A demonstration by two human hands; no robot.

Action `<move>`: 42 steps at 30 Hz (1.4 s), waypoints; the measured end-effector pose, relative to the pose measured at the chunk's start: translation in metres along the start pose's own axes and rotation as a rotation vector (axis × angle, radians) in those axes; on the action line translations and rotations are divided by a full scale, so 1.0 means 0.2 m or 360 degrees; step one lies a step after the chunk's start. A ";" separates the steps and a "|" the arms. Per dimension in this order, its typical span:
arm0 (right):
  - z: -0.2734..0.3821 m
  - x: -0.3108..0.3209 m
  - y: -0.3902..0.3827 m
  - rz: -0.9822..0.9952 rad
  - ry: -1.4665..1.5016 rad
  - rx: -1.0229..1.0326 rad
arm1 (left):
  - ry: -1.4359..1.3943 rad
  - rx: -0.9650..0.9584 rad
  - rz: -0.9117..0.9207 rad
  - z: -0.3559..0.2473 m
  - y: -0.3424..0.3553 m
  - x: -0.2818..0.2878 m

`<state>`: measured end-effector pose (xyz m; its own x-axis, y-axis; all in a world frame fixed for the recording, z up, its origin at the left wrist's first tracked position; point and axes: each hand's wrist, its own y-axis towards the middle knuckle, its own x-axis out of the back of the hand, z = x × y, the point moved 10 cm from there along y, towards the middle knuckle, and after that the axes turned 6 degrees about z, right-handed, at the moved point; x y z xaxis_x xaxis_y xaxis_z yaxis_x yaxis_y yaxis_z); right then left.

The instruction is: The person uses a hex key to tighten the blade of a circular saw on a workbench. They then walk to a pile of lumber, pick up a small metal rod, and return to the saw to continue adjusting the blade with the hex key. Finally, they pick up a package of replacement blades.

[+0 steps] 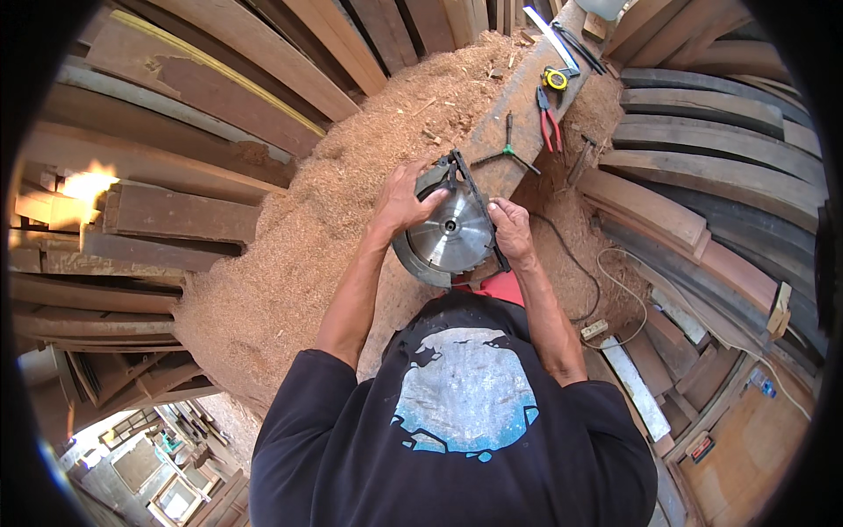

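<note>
A circular saw point(413, 255) is tilted in front of my body, its round steel blade point(450, 230) facing up toward me. My left hand point(402, 200) grips the saw's guard at the upper left, the thumb reaching over the blade's rim. On the other side, my right hand point(512, 230) is closed at the edge of the dark base plate point(474, 198); what its hidden fingers press on beyond the plate is not visible. Just past the saw lies a T-handled wrench with a green centre point(508, 149) on a wooden board point(518, 105).
Red-handled pliers point(549, 119), a yellow tape measure point(555, 79) and a metal square point(553, 39) lie farther along the board. Sawdust point(290, 255) heaps around it. Stacked planks point(702, 167) stand on both sides. A cable point(580, 255) and a socket block point(594, 329) lie at right.
</note>
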<state>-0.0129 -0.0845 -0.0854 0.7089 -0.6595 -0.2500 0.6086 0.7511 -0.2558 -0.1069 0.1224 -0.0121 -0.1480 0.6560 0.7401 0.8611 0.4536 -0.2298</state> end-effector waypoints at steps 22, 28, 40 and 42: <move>-0.02 -0.01 -0.03 0.0053 0.0327 -0.0285 | -0.0335 0.0420 -0.0040 0.22 -0.22 -0.06; 0.04 0.01 -0.01 -0.0118 -0.0161 -0.0064 | -0.0359 0.0403 -0.0239 0.34 -0.23 -0.11; 0.11 0.04 -0.08 -0.0366 -0.0535 0.0132 | -0.0036 0.0398 -0.0194 0.16 -0.20 -0.02; 0.07 0.05 -0.09 -0.0376 -0.0497 0.0097 | -0.0016 0.0397 -0.0176 0.15 -0.19 -0.03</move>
<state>-0.0114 -0.1035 -0.0698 0.6154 -0.7808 0.1075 0.7813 0.5863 -0.2143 -0.1539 0.1195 -0.0265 -0.2404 0.5995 0.7634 0.6931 0.6567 -0.2974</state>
